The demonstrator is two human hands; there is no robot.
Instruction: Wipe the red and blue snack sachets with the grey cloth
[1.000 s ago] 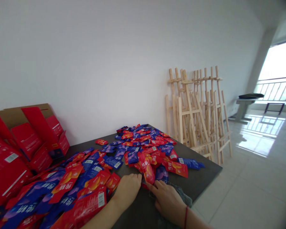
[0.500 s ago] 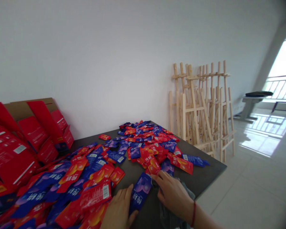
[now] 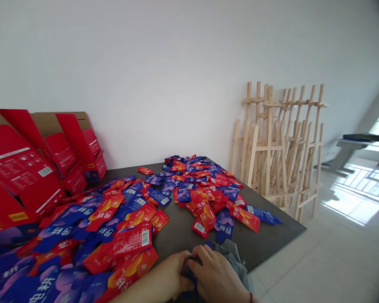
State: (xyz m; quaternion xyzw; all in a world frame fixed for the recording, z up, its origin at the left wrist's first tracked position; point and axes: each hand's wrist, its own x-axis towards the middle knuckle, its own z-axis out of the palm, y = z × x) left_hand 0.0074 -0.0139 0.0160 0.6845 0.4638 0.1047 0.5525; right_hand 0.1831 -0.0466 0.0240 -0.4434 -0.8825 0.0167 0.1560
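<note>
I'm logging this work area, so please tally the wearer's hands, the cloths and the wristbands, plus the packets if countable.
Bare hands: 2, left hand and right hand
Grey cloth: 1
Red wristband: 1
Total: 4, without the red packets and blue packets, which overlap too much to count.

Dark blue packet [image 3: 191,276] is held between left hand [image 3: 180,269] and right hand [image 3: 216,269], mostly hidden, pose unclear. Grey cloth [image 3: 233,254] is crumpled, partly covered by right hand.
</note>
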